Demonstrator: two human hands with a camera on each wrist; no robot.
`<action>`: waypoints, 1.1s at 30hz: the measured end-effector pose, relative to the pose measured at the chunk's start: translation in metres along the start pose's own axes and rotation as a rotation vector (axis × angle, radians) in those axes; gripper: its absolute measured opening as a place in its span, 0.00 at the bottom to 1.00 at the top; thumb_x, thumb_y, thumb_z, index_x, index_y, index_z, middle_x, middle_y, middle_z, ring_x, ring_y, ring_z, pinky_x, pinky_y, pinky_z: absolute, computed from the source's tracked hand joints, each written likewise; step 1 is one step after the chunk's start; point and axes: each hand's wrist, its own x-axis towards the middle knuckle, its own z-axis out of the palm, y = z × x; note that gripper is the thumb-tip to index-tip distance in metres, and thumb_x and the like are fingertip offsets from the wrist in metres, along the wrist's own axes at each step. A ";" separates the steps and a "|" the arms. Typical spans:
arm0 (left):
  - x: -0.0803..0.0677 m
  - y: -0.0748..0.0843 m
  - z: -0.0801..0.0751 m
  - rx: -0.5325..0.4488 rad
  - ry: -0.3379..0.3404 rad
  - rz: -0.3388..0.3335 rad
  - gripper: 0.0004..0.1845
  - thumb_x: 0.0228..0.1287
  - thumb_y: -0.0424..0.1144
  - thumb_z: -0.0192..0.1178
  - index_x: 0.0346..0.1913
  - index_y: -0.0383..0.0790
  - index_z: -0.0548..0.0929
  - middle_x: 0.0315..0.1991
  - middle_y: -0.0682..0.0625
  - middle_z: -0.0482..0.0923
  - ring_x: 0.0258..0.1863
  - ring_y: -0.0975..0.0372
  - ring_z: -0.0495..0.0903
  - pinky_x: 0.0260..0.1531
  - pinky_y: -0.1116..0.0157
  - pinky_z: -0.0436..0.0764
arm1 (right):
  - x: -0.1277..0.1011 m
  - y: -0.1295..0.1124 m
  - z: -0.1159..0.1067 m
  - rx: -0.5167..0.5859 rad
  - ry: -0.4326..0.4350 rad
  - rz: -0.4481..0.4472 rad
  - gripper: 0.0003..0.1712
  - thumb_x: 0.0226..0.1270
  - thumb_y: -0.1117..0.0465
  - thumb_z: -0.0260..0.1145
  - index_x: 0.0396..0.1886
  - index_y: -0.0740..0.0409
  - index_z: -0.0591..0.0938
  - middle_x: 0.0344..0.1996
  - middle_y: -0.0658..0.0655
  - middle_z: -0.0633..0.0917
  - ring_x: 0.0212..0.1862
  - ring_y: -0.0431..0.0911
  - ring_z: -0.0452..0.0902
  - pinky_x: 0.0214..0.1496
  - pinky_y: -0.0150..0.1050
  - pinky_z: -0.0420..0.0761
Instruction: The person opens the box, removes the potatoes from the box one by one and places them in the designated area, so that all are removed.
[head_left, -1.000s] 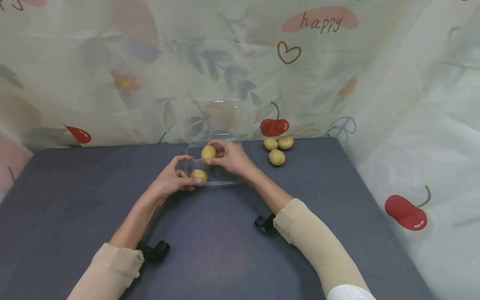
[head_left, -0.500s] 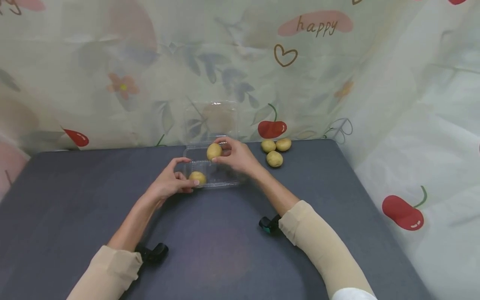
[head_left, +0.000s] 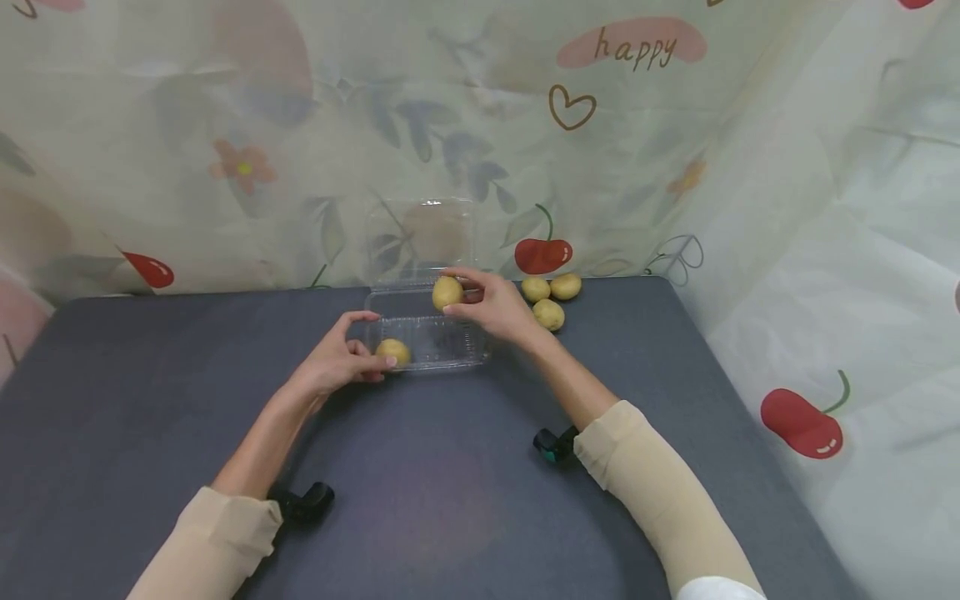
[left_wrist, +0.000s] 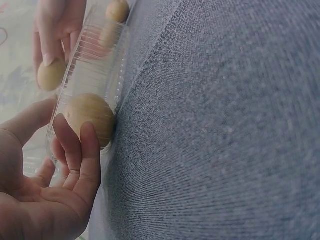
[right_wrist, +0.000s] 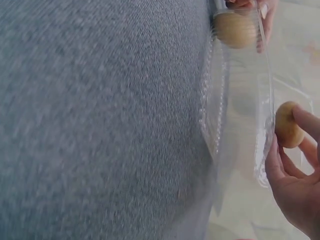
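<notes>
A clear plastic clamshell box point(head_left: 442, 337) stands at the table's far edge, its lid point(head_left: 386, 237) raised against the backdrop. My left hand point(head_left: 336, 360) grips the box's left side, with fingertips along the outer wall. One potato point(left_wrist: 92, 117) lies inside at the front left corner, seen through the wall beside those fingers. My right hand point(head_left: 501, 307) pinches a second potato point(head_left: 447, 295) between thumb and fingers, above the back of the box. In the right wrist view this held potato point(right_wrist: 288, 125) is just above the rim.
Three more potatoes point(head_left: 549, 315) sit together at the far edge, right of the box and partly behind the right hand in the head view. A patterned cloth point(head_left: 300, 125) hangs directly behind the dark table point(head_left: 435, 500).
My right hand has carried its potato rightward and slightly back, from the box's left part toward its middle. The left hand keeps its place on the box, and the potato inside stays put.
</notes>
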 end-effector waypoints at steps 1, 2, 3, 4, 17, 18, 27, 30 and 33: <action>0.000 0.000 0.000 0.002 0.000 0.002 0.45 0.61 0.34 0.71 0.75 0.44 0.54 0.25 0.46 0.76 0.34 0.49 0.86 0.43 0.55 0.84 | -0.001 0.001 -0.002 0.010 -0.001 -0.003 0.33 0.63 0.57 0.74 0.68 0.47 0.76 0.61 0.55 0.79 0.55 0.50 0.82 0.48 0.40 0.84; 0.000 0.001 0.000 0.003 -0.001 0.003 0.45 0.61 0.34 0.71 0.75 0.44 0.54 0.25 0.46 0.76 0.34 0.49 0.86 0.43 0.55 0.84 | -0.002 0.002 -0.004 0.020 -0.003 -0.006 0.33 0.63 0.58 0.74 0.68 0.48 0.76 0.62 0.55 0.79 0.55 0.51 0.82 0.48 0.40 0.84; 0.000 0.001 0.000 0.003 -0.002 0.005 0.45 0.61 0.34 0.71 0.75 0.44 0.54 0.25 0.46 0.76 0.34 0.49 0.86 0.43 0.54 0.84 | -0.002 0.003 -0.005 0.033 -0.004 -0.007 0.33 0.63 0.59 0.74 0.68 0.48 0.76 0.62 0.56 0.79 0.55 0.52 0.82 0.48 0.40 0.84; -0.001 0.001 0.000 0.002 -0.005 0.009 0.45 0.61 0.34 0.71 0.75 0.44 0.54 0.25 0.46 0.76 0.34 0.49 0.86 0.44 0.54 0.84 | -0.003 0.004 -0.006 0.044 -0.004 -0.007 0.33 0.63 0.59 0.74 0.69 0.49 0.76 0.63 0.56 0.78 0.55 0.52 0.82 0.48 0.41 0.84; 0.001 0.001 0.000 -0.017 -0.011 0.017 0.45 0.61 0.32 0.70 0.75 0.43 0.54 0.26 0.46 0.77 0.34 0.50 0.86 0.43 0.55 0.85 | -0.009 0.016 -0.027 0.241 -0.016 0.011 0.33 0.65 0.68 0.70 0.69 0.58 0.74 0.59 0.63 0.77 0.47 0.60 0.85 0.49 0.43 0.84; 0.001 0.001 0.000 -0.016 -0.012 0.018 0.45 0.61 0.32 0.70 0.75 0.43 0.54 0.26 0.46 0.77 0.34 0.50 0.86 0.43 0.55 0.85 | -0.011 0.017 -0.029 0.238 -0.013 0.013 0.33 0.65 0.68 0.71 0.70 0.58 0.73 0.59 0.63 0.77 0.47 0.60 0.85 0.50 0.45 0.84; 0.001 0.002 0.000 -0.009 -0.008 0.007 0.45 0.62 0.32 0.70 0.75 0.43 0.54 0.27 0.45 0.77 0.35 0.50 0.86 0.44 0.55 0.85 | -0.018 0.029 -0.045 0.158 0.020 -0.001 0.34 0.62 0.65 0.74 0.68 0.55 0.75 0.63 0.55 0.77 0.57 0.52 0.76 0.50 0.42 0.81; 0.000 0.002 0.000 -0.008 -0.010 0.003 0.45 0.62 0.32 0.70 0.76 0.42 0.53 0.27 0.45 0.77 0.35 0.50 0.86 0.43 0.56 0.85 | -0.019 0.034 -0.049 0.173 0.035 -0.002 0.35 0.61 0.65 0.74 0.68 0.57 0.75 0.63 0.55 0.76 0.58 0.53 0.74 0.49 0.39 0.80; 0.000 0.001 0.000 -0.010 -0.014 0.006 0.46 0.62 0.32 0.70 0.76 0.42 0.53 0.27 0.45 0.77 0.35 0.50 0.86 0.43 0.56 0.85 | -0.021 0.036 -0.053 0.189 0.050 0.028 0.35 0.61 0.64 0.75 0.68 0.57 0.74 0.62 0.57 0.76 0.55 0.54 0.78 0.49 0.39 0.80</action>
